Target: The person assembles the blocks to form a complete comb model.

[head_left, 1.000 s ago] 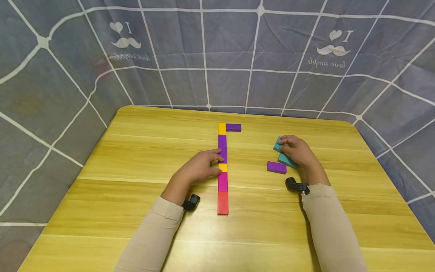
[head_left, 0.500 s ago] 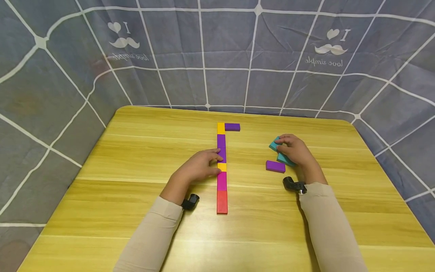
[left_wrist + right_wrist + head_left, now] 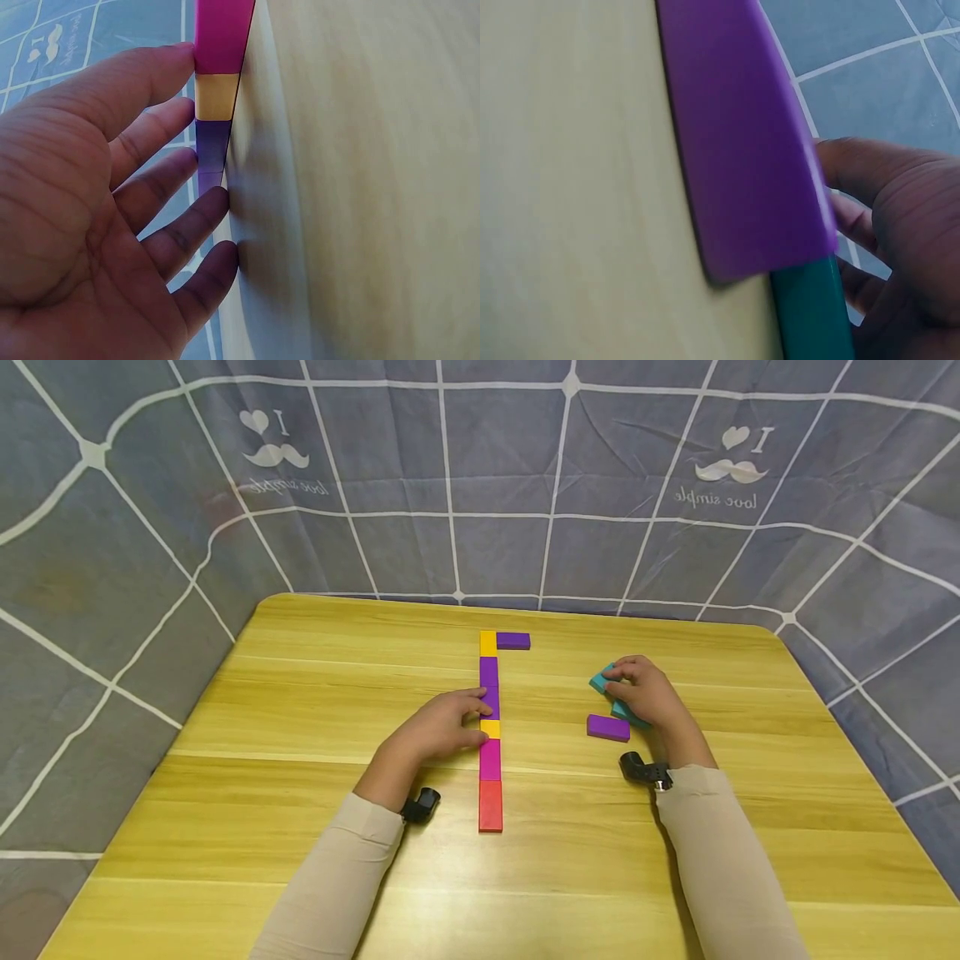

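A straight row of flat blocks runs away from me in the head view: a red block [image 3: 491,807], a magenta block [image 3: 490,760], a yellow block [image 3: 490,729], two purple ones and a far yellow block [image 3: 488,643]. My left hand [image 3: 442,725] lies along the row's left side, its loosely bent fingertips touching the magenta and purple blocks; the left wrist view shows these fingers [image 3: 206,217] spread. My right hand [image 3: 648,692] pinches a teal block [image 3: 600,682] between thumb and fingers. Under that hand lies a second teal block [image 3: 628,714], partly hidden.
Left of the second teal block sits a loose purple block [image 3: 608,728], which fills much of the right wrist view. Another purple block [image 3: 513,641] juts rightward from the row's far end. A grey gridded curtain [image 3: 502,485] stands behind the wooden table [image 3: 300,693].
The pinched teal block has shifted slightly left and turned in my right hand, which moved a little with it. My left hand keeps its place at the row.
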Available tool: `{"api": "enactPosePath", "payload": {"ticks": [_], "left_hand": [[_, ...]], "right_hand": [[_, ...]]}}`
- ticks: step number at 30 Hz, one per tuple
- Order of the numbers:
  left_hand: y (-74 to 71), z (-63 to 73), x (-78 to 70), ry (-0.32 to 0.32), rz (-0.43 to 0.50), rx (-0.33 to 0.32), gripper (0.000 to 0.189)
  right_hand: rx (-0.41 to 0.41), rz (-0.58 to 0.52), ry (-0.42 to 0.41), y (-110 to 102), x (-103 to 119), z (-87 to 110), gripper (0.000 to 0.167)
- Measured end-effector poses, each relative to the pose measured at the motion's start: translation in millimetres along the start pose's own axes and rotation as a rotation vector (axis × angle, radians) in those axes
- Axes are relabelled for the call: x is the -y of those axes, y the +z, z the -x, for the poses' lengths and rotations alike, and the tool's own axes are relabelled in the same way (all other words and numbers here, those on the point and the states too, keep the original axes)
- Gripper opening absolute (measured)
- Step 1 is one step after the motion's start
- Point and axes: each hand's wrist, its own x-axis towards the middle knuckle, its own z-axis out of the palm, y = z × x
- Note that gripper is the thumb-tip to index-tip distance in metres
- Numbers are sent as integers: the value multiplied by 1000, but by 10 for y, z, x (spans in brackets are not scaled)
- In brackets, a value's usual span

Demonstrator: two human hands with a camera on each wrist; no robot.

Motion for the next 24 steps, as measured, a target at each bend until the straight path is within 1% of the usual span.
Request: {"api": "enactPosePath", "payload": {"ticks": [5, 8, 12, 15, 21, 24], "left_hand": [[-6, 1, -13, -3, 9, -7, 40], [-9, -1, -22, -12, 15, -5, 41], [-22, -15, -13, 2, 6, -4, 40], [-32, -33, 2, 12, -5, 1, 40], [-55, -72, 42, 5, -1, 6, 41], [-69, -84, 60, 0, 1, 7, 41]], "right_hand": [[11, 34, -37, 16, 47, -22, 30], [28, 39, -34, 29, 94, -29, 30], [35, 39, -14, 63, 157, -48, 29], [27, 35, -9, 92, 193, -72, 27], [-7, 36, -34, 170, 266, -144, 24], [-16, 31, -30, 218, 312, -182, 24]]}}
